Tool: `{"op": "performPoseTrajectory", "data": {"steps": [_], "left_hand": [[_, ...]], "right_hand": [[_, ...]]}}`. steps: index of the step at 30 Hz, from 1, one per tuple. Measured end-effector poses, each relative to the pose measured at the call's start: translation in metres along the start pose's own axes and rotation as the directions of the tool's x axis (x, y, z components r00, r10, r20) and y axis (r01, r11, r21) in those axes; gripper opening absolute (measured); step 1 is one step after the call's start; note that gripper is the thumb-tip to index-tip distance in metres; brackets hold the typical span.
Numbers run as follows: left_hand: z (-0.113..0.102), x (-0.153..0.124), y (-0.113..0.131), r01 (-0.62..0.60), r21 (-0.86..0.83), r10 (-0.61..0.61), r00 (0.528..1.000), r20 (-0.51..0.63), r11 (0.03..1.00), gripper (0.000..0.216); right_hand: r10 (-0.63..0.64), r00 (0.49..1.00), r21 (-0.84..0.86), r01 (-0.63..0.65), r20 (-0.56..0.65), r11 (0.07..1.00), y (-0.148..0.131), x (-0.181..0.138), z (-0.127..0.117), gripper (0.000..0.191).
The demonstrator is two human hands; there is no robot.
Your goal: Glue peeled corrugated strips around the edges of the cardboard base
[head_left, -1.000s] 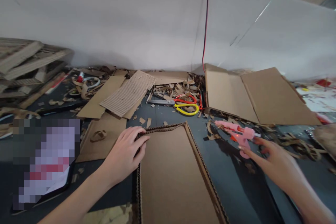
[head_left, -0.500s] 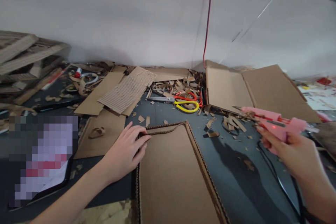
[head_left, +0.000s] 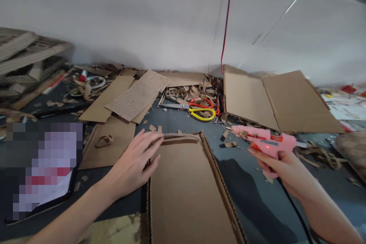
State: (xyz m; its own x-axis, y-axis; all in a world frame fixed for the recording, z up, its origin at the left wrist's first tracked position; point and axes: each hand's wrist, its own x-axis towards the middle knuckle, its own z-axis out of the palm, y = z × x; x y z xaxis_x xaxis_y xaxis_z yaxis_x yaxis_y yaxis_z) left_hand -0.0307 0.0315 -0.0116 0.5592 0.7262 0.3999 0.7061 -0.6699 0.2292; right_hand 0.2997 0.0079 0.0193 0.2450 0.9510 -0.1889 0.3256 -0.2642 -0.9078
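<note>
A shallow cardboard tray with thin corrugated walls lies in front of me. My left hand is at its far left corner, fingers closed on a narrow cardboard strip that runs along the far edge. The fingertips partly hide the strip's left end. To the right of the tray, my right hand grips a pink glue gun, whose small red light is lit. Its nozzle points left, above the table and apart from the tray. A dark cord hangs below the grip.
Scissors with red and yellow handles lie beyond the tray among cardboard scraps. Cardboard sheets overlap at the left, near a blurred-out phone or tablet. A folded cardboard piece leans at the back right.
My right hand has brought the glue gun leftward, closer to the tray. The strip in my left hand now lies straighter along the far edge.
</note>
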Motion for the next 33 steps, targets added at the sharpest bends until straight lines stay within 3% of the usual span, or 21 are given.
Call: {"op": "performPoseTrajectory", "data": {"steps": [2,4,7,13,18,23,28,31,33], "left_hand": [[-0.001,0.001,-0.001,0.165,0.018,-0.158,0.968,-0.193,0.986,0.045],[0.001,0.0,-0.005,0.347,0.043,-0.316,0.894,-0.318,0.937,0.053],[0.007,-0.003,-0.013,0.471,0.041,-0.444,0.854,-0.271,0.881,0.059],[0.021,-0.01,-0.008,0.447,-0.139,-0.464,0.876,-0.132,0.883,0.073],[0.023,-0.01,0.003,0.405,-0.396,-0.458,0.887,-0.047,0.824,0.074],[0.018,-0.01,0.009,0.406,-0.431,-0.452,0.892,-0.005,0.806,0.075],[0.018,-0.009,0.012,0.408,-0.43,-0.438,0.898,0.032,0.805,0.075],[0.019,-0.009,0.013,0.408,-0.442,-0.445,0.895,0.021,0.799,0.073],[0.019,-0.01,0.012,0.401,-0.447,-0.443,0.896,0.011,0.8,0.073]], "right_hand": [[-0.003,0.999,-0.015,0.004,0.038,1.0,-0.001,-0.003,0.005,0.033],[0.002,0.998,-0.033,0.0,0.06,0.999,-0.002,-0.006,0.009,0.032],[0.005,0.996,-0.074,0.002,0.087,0.997,-0.003,-0.008,0.016,0.03],[-0.075,0.986,-0.173,0.101,0.151,0.98,-0.002,-0.009,0.035,0.021],[-0.246,0.945,-0.265,0.3,0.217,0.917,0.001,-0.002,0.045,0.022],[-0.385,0.889,-0.325,0.45,0.248,0.832,0.003,0.005,0.046,0.026],[-0.423,0.868,-0.326,0.491,0.259,0.808,-0.003,0.003,0.046,0.027],[-0.411,0.833,-0.303,0.526,0.37,0.794,-0.02,-0.005,0.053,0.029],[-0.376,0.774,-0.246,0.55,0.509,0.798,-0.033,-0.012,0.064,0.033]]}}
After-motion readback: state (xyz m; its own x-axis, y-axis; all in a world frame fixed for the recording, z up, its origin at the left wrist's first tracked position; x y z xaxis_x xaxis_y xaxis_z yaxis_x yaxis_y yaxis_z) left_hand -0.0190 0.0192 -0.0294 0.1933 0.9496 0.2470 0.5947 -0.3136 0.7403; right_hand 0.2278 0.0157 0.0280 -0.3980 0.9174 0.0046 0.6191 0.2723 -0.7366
